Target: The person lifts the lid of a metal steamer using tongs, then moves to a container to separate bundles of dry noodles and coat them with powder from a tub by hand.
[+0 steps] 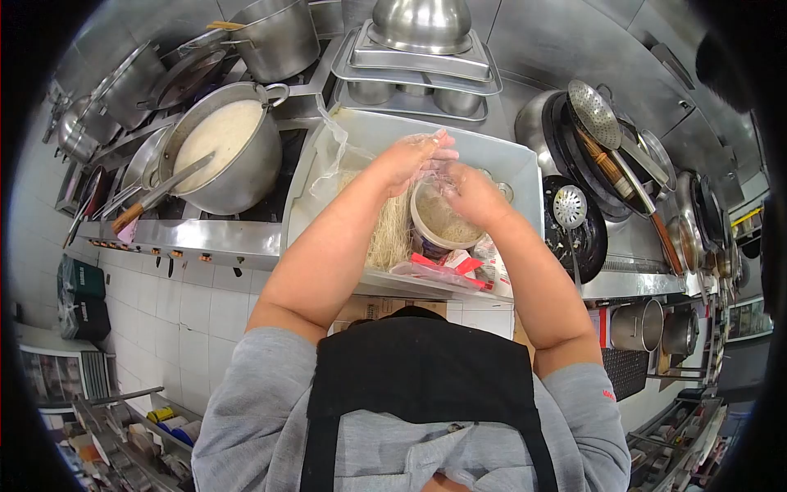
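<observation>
Over a grey plastic bin (525, 168), my left hand (467, 190) and my right hand (412, 161) come close together. Something clear and filmy, like thin plastic, shows around the fingers; its outline is too faint to make out. Both hands have bent fingers, and what they grip is unclear. Just below my left hand is a round tub (443, 217) of pale granular material. Dry noodles (388, 238) lie to the tub's left, under my right forearm. Red and white packets (451, 269) rest at the bin's near edge.
At the left, a large pot (217, 143) of whitish liquid stands on the stove with a wooden-handled utensil in it. Stacked trays (418, 78) are behind the bin. A black wok (586, 238), a skimmer (570, 207) and a strainer (593, 113) are at the right.
</observation>
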The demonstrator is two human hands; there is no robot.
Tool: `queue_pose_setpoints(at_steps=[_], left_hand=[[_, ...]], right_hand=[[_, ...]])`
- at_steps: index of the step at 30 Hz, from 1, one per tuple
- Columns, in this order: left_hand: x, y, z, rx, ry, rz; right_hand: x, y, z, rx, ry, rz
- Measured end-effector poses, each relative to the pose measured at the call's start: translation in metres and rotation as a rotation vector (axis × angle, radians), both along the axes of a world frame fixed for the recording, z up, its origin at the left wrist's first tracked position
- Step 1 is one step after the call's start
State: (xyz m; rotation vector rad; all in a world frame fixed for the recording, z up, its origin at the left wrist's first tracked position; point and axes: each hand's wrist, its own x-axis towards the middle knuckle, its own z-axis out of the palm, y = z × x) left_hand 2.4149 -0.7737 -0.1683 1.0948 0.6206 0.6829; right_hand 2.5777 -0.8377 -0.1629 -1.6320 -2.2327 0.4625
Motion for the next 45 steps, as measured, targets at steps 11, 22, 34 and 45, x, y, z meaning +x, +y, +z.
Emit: queue_pose_setpoints(at_steps=[11,22,34,45], left_hand=[[0.013,-0.009,-0.012,-0.052,-0.005,-0.031],[0.021,-0.034,0.008,-0.26,-0.016,-0.151],[0.045,-0.027,-0.011,-0.447,-0.296,0.192],[0.051,-0.045,-0.012,-0.198,-0.329,0.285]], right_hand=[[0.003,0.004,-0.004,0.086,0.204,-0.019],[-0.007,0.004,-0.011,0.122,0.485,-0.102],[-0.043,-0.007,-0.026,0.473,0.708,-0.16],[-0.048,-0.003,-0.015,0.616,0.644,-0.284]])
